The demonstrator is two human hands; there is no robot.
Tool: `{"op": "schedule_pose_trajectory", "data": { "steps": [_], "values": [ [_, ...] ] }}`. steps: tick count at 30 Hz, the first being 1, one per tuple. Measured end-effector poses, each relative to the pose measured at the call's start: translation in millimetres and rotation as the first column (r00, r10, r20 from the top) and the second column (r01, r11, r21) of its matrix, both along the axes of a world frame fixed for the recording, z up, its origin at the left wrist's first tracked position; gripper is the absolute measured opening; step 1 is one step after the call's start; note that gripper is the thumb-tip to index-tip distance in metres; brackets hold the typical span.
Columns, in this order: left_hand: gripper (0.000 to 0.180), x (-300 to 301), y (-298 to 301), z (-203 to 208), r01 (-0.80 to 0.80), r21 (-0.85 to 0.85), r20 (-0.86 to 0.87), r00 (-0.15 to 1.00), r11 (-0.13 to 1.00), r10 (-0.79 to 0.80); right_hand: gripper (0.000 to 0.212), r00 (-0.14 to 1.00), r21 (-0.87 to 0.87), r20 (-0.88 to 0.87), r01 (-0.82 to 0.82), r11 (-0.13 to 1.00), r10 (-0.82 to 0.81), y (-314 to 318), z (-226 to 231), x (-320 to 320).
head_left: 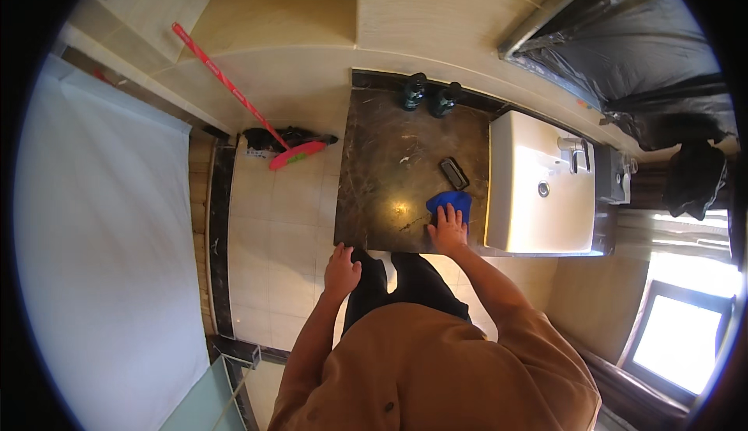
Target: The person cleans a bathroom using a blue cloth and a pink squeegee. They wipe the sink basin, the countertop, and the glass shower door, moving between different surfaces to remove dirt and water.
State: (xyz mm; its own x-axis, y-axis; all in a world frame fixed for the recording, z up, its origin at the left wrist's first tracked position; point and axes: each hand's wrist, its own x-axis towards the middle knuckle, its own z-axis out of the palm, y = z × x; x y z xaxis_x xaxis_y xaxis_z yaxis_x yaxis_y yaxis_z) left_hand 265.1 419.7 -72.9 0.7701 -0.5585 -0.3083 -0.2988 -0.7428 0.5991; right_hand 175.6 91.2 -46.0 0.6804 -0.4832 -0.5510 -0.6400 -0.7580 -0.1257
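Observation:
My right hand (449,233) lies on a blue cloth (452,199) near the front right of a dark brown marble countertop (374,166). Its fingers are stretched out and slightly spread over the cloth. Just beyond the cloth is a small black oblong object (453,174) with a greyish top; its kind cannot be made out. My left hand (341,272) hangs at the counter's front left corner, fingertips by the edge, loosely bent with the thumb apart and nothing visible in it.
Two dark pump bottles (414,92) stand along the counter's back edge. To the right is a white rectangular sink (514,189) with a chrome faucet (576,154). A red-handled broom (234,92) leans at the left, its head beside a black bag (261,137) on the tiled floor.

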Motion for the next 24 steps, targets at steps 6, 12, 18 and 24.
{"op": "schedule_pose_trajectory", "data": {
  "steps": [6,12,18,24],
  "values": [
    [0.055,9.9,-16.0,25.2,0.184,0.266,-0.170,0.975,0.946,-0.142,0.067,0.882,0.059,0.209,-0.442,0.895,0.422,63.8,-11.1,24.1],
    [0.063,10.0,-22.3,31.1,0.221,0.343,-0.274,0.953,0.913,-0.128,0.052,0.840,0.301,0.465,-0.445,0.843,0.278,36.5,-15.0,31.8],
    [0.061,11.3,-29.0,28.5,0.178,0.386,-0.292,0.954,0.905,-0.063,0.049,0.809,-0.093,0.588,0.056,0.994,0.010,-67.8,18.5,64.4],
    [0.065,13.7,-26.7,14.8,0.150,0.383,-0.270,0.962,0.911,-0.044,0.045,0.957,-0.192,0.271,0.159,0.968,-0.104,-126.3,6.4,87.3]
  ]
}}
